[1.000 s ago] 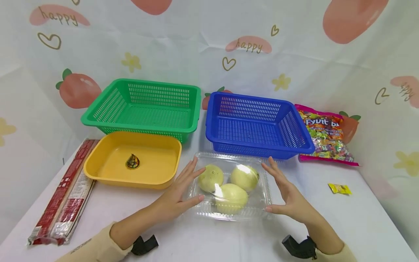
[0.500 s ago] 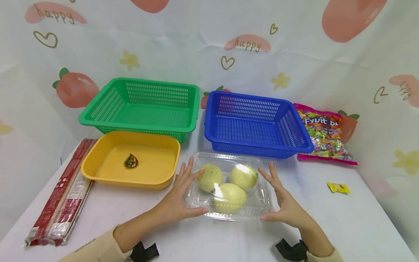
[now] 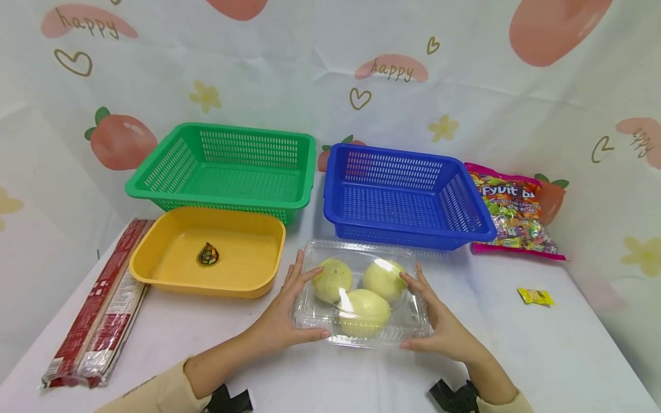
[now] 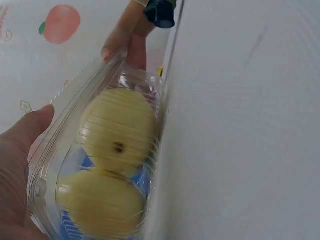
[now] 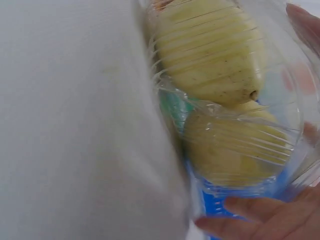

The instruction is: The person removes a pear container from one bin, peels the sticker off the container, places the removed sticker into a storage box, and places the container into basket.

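Observation:
A clear plastic clamshell container (image 3: 320, 315) with three pale yellow-green, rounded fruits (image 3: 364, 312) inside lies at the middle front of the table, lid closed. My left hand (image 3: 279, 321) grips its left side, thumb at the front edge and fingers spread along the side. On the opposite side my right hand (image 3: 441, 327) holds it, fingertips over the lid's right edge and thumb at the front corner. In the left wrist view, the left thumb lies at the rim; the ribbed wall and two fruits (image 4: 117, 130) show close up. The right fingers (image 5: 250, 207) reach along the container's side.
Behind stand a green basket (image 3: 304, 201) and a blue basket (image 3: 408, 232). The yellow tub (image 3: 206, 281) at left holds a small dark patterned item (image 3: 208, 254). Long red-and-white packets (image 3: 100, 315) lie far left. At right are a candy bag (image 3: 511, 212) and a yellow wrapped candy (image 3: 536, 297).
Both hands have closed in on the container's sides. The right hand moved left, its fingers now over the lid's edge; the left thumb moved along the front edge.

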`<state>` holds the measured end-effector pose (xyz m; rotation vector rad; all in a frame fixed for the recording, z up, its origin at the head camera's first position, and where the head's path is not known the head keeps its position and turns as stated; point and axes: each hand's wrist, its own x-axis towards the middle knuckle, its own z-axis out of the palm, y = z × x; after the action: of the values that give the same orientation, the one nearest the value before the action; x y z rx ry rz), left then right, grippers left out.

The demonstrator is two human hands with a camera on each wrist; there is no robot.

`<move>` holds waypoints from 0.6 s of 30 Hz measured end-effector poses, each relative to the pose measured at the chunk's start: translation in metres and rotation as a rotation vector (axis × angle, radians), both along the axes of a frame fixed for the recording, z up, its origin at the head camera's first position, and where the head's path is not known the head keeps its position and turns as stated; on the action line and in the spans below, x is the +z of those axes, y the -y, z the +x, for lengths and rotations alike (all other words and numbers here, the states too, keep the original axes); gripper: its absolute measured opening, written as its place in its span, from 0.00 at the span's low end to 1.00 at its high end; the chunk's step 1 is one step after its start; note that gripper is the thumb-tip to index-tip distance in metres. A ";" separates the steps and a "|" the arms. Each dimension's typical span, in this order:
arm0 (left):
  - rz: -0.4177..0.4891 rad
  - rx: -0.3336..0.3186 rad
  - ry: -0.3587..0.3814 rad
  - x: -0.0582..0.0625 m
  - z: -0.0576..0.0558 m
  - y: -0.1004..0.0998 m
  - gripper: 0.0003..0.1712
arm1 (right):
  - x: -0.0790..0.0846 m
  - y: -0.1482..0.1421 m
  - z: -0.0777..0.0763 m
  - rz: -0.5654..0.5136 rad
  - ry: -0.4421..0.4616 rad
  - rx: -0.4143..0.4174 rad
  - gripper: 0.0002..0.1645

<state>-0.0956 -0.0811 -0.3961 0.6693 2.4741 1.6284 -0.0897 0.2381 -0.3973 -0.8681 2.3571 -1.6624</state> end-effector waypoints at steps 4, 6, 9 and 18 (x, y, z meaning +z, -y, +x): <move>0.036 -0.005 0.010 -0.002 -0.001 -0.001 0.57 | -0.002 0.003 0.000 0.018 -0.034 -0.039 0.60; 0.047 -0.005 0.016 -0.003 -0.001 -0.001 0.56 | -0.003 0.004 0.001 0.030 -0.044 -0.064 0.59; 0.058 -0.009 0.028 -0.003 -0.001 -0.001 0.56 | -0.003 0.005 0.002 0.027 -0.051 -0.084 0.58; 0.064 -0.014 0.040 -0.002 0.000 -0.002 0.54 | -0.007 0.005 0.001 -0.015 -0.033 -0.079 0.55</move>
<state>-0.0953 -0.0794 -0.3978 0.6532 2.3935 1.7052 -0.0886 0.2335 -0.4044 -0.8213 2.4339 -1.7100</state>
